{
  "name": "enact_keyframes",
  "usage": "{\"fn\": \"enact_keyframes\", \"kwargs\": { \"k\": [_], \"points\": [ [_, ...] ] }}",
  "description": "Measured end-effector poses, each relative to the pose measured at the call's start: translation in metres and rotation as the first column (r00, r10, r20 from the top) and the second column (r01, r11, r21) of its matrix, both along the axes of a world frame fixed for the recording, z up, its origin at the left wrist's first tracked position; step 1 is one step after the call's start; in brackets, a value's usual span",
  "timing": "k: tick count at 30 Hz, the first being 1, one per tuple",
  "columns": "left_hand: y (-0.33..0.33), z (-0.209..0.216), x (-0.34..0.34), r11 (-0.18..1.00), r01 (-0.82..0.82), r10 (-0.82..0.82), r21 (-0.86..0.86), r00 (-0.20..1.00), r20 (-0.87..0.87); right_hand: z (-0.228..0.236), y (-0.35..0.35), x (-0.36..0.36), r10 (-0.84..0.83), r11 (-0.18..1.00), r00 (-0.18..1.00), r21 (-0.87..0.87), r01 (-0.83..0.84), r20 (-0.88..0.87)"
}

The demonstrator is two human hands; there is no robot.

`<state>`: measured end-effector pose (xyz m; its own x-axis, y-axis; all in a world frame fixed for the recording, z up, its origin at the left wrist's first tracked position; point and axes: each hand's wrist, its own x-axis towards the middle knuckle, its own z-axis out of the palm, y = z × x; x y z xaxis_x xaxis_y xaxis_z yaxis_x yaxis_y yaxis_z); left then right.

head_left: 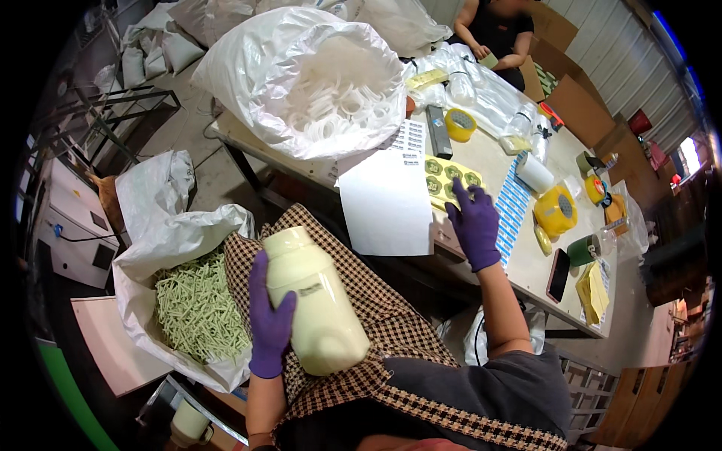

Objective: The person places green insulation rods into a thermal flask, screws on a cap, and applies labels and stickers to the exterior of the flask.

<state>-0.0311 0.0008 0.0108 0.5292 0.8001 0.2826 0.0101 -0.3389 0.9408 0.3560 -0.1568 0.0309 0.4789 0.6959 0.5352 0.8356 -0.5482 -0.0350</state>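
Note:
My left hand (pixel 271 319), in a purple glove, is wrapped round the side of a cream vacuum flask (pixel 325 316). The flask leans across my lap on a brown checked apron (pixel 406 325), its cap end pointing away from me. My right hand (pixel 477 228), gloved too, is over the table with its fingers apart. Its fingertips are at the edge of a yellow sheet of round green stickers (pixel 444 188); whether they touch it I cannot tell. A white sheet of paper (pixel 387 210) hangs over the table edge left of that hand.
A white sack of clear plastic rings (pixel 248 90) stands on the table (pixel 538 270). Left of my lap sits a sack of pale green strips (pixel 199 308). Tape rolls (pixel 556 210), a blue label strip (pixel 513 207) and a phone (pixel 558 275) lie rightward. Another person (pixel 492 37) sits opposite.

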Motion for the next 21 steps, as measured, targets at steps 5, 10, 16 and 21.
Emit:
{"fn": "enact_keyframes", "kwargs": {
  "k": [5,10,16,21],
  "points": [
    [-0.017,0.056,0.062,0.851,0.356,-0.301,0.386,0.933,-0.196,0.03,0.028,-0.043,0.632,0.774,0.337,0.554,-0.306,-0.698],
    [-0.016,0.079,0.086,0.848,0.453,-0.463,0.276,0.886,-0.031,0.031,0.03,-0.051,0.552,0.776,-0.021,0.523,-0.354,-0.834],
    [-0.012,-0.003,-0.013,0.943,-0.092,0.159,-0.319,0.969,0.189,-0.01,0.014,0.007,0.803,0.562,0.006,0.76,0.327,-0.596],
    [-0.013,-0.013,-0.121,0.817,-0.349,0.529,-0.459,0.77,0.356,-0.046,0.009,0.252,0.761,0.42,-0.628,0.861,0.286,-0.163]
  ]
}}
